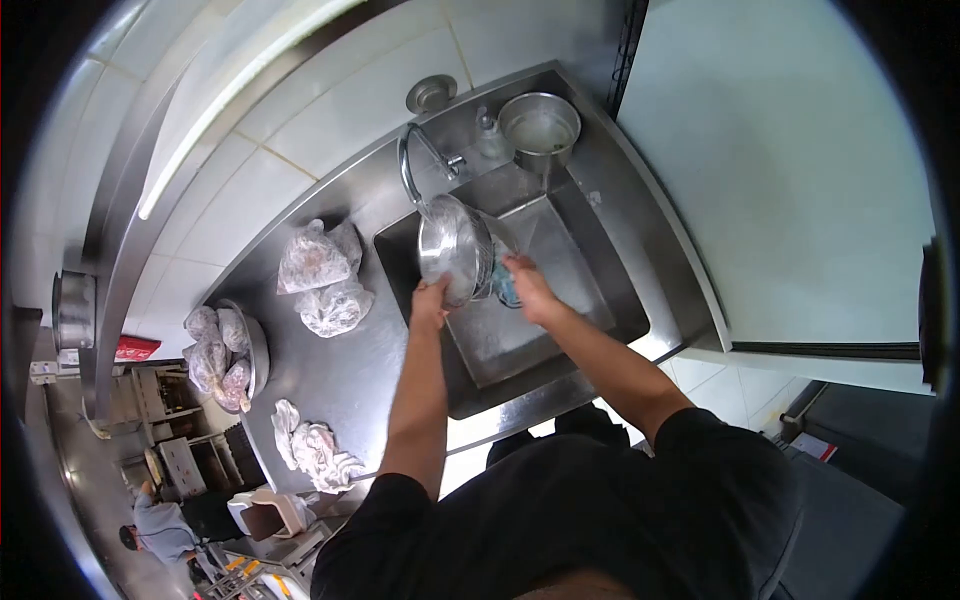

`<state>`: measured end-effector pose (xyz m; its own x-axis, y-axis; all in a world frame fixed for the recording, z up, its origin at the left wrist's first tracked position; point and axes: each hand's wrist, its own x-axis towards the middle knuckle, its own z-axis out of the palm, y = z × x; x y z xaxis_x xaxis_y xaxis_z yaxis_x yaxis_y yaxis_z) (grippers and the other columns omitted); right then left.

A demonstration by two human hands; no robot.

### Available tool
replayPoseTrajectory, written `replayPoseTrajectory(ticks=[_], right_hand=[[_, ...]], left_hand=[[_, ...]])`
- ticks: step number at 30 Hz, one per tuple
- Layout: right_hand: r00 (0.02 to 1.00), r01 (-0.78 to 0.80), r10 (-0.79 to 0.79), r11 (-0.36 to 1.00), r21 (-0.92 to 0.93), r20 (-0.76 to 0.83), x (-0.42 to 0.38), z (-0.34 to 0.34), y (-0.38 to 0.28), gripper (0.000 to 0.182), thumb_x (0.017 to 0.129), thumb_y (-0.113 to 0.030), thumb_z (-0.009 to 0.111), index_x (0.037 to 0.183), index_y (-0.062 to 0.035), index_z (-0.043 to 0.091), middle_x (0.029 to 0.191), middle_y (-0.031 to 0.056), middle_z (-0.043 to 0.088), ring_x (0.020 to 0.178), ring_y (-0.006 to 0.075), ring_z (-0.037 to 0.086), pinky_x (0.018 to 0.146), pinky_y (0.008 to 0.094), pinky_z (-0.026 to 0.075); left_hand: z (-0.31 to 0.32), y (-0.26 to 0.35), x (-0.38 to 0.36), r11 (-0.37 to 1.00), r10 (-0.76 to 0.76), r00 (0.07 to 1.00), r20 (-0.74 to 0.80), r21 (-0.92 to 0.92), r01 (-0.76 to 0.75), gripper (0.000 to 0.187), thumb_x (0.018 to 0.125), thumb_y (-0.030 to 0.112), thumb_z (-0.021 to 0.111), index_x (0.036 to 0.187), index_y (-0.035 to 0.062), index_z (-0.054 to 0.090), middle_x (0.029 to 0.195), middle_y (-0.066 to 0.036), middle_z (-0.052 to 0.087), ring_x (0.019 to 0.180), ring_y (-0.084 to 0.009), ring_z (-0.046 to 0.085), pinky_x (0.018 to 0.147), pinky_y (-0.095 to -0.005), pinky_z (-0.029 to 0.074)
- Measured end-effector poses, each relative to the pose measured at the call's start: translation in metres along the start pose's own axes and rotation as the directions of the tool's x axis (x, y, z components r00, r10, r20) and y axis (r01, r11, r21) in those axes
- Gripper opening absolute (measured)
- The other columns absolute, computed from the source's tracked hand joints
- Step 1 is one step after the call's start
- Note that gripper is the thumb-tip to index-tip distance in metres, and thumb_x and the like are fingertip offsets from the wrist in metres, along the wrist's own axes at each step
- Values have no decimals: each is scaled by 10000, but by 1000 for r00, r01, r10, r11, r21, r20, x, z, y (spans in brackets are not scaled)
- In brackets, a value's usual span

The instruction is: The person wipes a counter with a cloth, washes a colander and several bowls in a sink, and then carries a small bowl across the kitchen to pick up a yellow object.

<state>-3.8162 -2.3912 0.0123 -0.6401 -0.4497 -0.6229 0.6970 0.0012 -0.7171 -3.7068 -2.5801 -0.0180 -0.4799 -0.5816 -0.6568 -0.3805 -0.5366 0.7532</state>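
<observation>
Over the sink (560,270), my left hand (430,303) is closed on the near rim of a shiny metal bowl (448,240), which is tipped on its side. The curved faucet (405,165) ends right above the bowl, and its inside looks wet. My right hand (532,290) is closed around a bluish scrubbing pad (505,283), held against the bowl's right side. The fingers partly cover the pad.
A metal pot (540,130) with cloudy liquid stands at the sink's back corner beside a soap bottle (490,135). Bagged food (325,275), a bowl of more bags (258,350) and a crumpled cloth (312,450) lie on the left counter. Another person (165,525) is far left.
</observation>
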Motion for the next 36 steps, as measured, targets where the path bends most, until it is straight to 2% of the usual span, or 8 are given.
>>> replayPoseTrajectory(ticks=[5, 11, 14, 19, 23, 26, 32, 36], right_hand=[[710, 643, -701, 609, -465, 64, 30, -25, -144, 505, 983, -339, 574, 1339, 18, 535, 1281, 258, 613, 1184, 341, 605, 997, 410, 462], [236, 328, -862, -365, -872, 449, 69, -4, -245, 567, 898, -390, 642, 1349, -55, 562, 1389, 211, 548, 1251, 388, 542, 1045, 447, 444], [581, 646, -537, -153, -748, 612, 55, 22, -207, 596, 854, -362, 683, 1366, -83, 560, 1440, 186, 504, 1306, 399, 497, 1081, 454, 423], [549, 690, -390, -288, -664, 739, 43, 97, -120, 472, 858, -249, 661, 1304, -100, 609, 1324, 197, 586, 1194, 367, 589, 1001, 465, 480], [628, 709, -317, -142, -690, 711, 68, 124, -117, 321, 886, -217, 632, 1182, -105, 684, 1106, 196, 687, 1018, 376, 670, 884, 482, 532], [713, 661, -401, 111, -742, 575, 84, 117, -104, 282, 905, -248, 629, 1107, -68, 711, 991, 208, 716, 949, 389, 689, 838, 481, 537], [890, 455, -348, 675, -581, 294, 91, 101, -59, 329, 925, -203, 596, 1178, -9, 675, 1093, 243, 697, 1041, 358, 680, 891, 427, 506], [744, 640, -351, 135, -756, 568, 75, 78, -112, 302, 869, -111, 582, 1138, -23, 688, 1101, 250, 689, 1057, 394, 662, 899, 465, 511]], left_hand=[[-11, 53, 62, 595, 544, 795, 268, 545, -591, 429, 885, 109, 578, 1313, 79, 587, 1038, -161, 724, 982, -324, 699, 832, -390, 544], [89, 149, -3, 5, 526, 679, 512, 796, -605, 473, 898, 132, 500, 1354, 218, 591, 1370, -122, 586, 1242, -332, 576, 1053, -433, 456], [94, 162, -18, -89, 494, 705, 510, 836, -542, 449, 914, 122, 494, 1349, 164, 601, 1332, -150, 608, 1234, -346, 579, 1054, -439, 453], [66, 171, -33, -32, 352, 886, 300, 950, -310, 444, 905, 217, 536, 1341, 181, 613, 1333, -136, 626, 1232, -344, 590, 1055, -421, 445], [-16, 141, -15, 492, 522, 832, 189, 730, -474, 390, 939, 222, 547, 1296, 104, 650, 1275, -172, 665, 1211, -364, 604, 1008, -414, 465], [-65, 92, -8, 906, 421, 907, 13, 52, -421, 401, 1018, 228, 512, 1382, 63, 552, 1316, -136, 633, 1247, -322, 572, 1063, -430, 439], [-24, -3, -9, 467, 213, 974, 76, -884, -33, 396, 1035, 215, 517, 1397, 59, 471, 1358, -109, 582, 1234, -273, 571, 1072, -454, 459], [-16, -22, 14, 877, 43, 999, 33, -481, -22, 313, 985, 139, 548, 1284, 51, 569, 1210, -97, 661, 1097, -272, 643, 949, -413, 519]])
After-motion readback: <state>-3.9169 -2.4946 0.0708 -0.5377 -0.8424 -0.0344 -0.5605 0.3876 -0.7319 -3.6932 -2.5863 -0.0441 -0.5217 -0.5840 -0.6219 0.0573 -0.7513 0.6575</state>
